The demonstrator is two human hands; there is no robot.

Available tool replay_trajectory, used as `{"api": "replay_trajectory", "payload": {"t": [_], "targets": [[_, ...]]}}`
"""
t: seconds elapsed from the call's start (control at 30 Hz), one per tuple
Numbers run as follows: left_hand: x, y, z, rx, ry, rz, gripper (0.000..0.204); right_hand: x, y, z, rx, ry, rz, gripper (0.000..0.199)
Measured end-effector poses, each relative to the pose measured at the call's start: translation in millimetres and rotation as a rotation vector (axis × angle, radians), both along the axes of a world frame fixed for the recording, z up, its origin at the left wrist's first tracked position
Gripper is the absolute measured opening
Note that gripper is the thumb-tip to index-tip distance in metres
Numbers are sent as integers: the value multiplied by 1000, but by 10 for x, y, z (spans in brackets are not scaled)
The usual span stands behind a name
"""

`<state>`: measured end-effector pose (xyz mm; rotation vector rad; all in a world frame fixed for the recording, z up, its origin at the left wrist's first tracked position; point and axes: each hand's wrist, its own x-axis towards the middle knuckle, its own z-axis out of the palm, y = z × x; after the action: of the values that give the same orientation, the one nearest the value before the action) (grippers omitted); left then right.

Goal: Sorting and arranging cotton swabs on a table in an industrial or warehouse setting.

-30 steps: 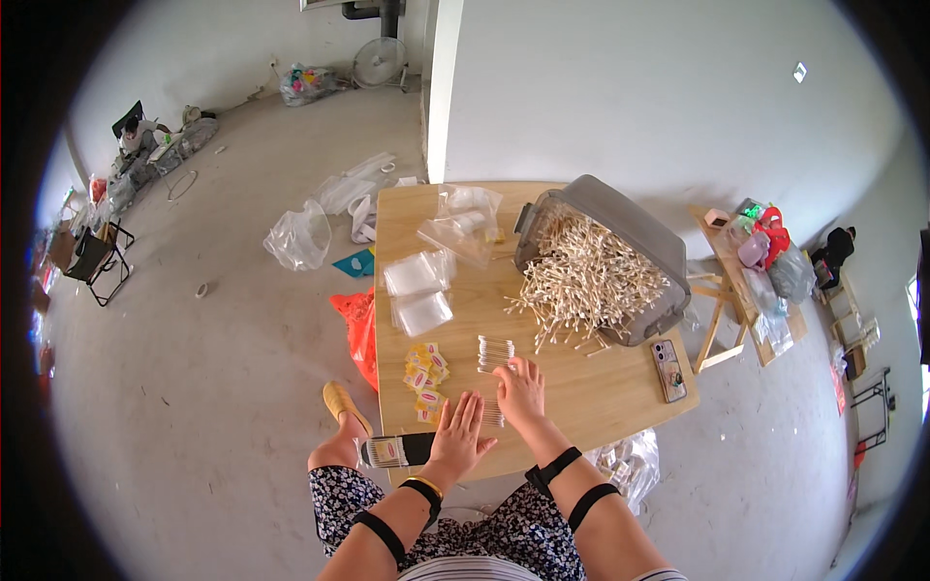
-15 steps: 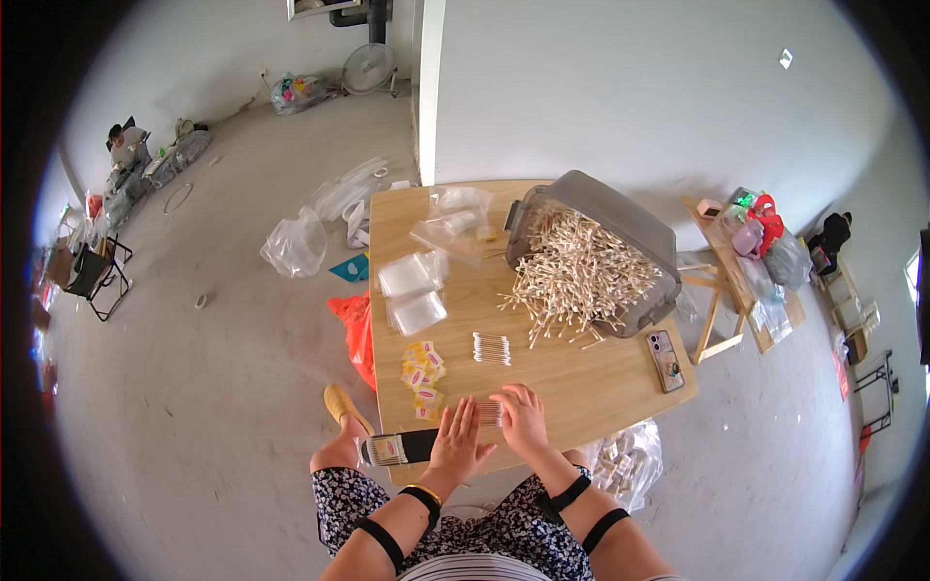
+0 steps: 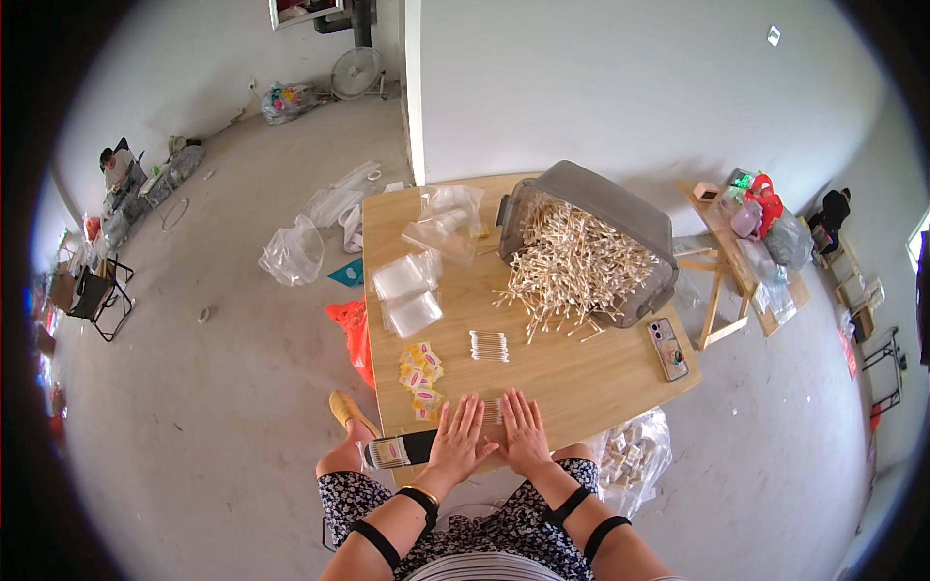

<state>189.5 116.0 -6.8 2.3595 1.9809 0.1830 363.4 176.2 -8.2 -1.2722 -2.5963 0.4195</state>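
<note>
Head view: hands flat on swabs.

Surroundings: wooden table and concrete floor.
A phone lies near the table's right edge; a fan stands by the far wall; a side table carries bags.

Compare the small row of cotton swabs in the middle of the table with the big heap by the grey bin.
The small row of swabs lies neat and parallel, apart from the bin; the big heap is tangled and spills out of the tipped grey bin. The row holds few swabs, the heap very many. Both look like the same pale swabs and rest on the wooden table.
</note>
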Motion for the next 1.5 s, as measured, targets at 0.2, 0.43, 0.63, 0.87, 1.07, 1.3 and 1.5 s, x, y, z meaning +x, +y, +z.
{"api": "replay_trajectory", "payload": {"t": [0.2, 0.43, 0.63, 0.87, 1.07, 1.3, 1.5], "targets": [[104, 59, -29, -59, 58, -27, 90, 96, -37, 17, -39, 18, -23, 91], [59, 110, 84, -23, -8, -37, 91, 66, -79, 84, -56, -23, -7, 89], [26, 29, -26, -72, -92, -95, 91, 13, -80, 125, -74, -11, 4, 88], [-145, 114, 120, -67, -227, 88, 94, -14, -80, 100, -17, 4, -1, 88], [-190, 60, -106, -123, -116, 155, 94, -165, -42, -42, -14, 35, -42, 89], [-105, 70, -140, -87, -136, 159, 94, -255, -52, -119, 77, -52, -6, 80], [-22, 126, -67, -92, -31, 208, 93, -269, -61, -101, 69, -85, -27, 77]]}}
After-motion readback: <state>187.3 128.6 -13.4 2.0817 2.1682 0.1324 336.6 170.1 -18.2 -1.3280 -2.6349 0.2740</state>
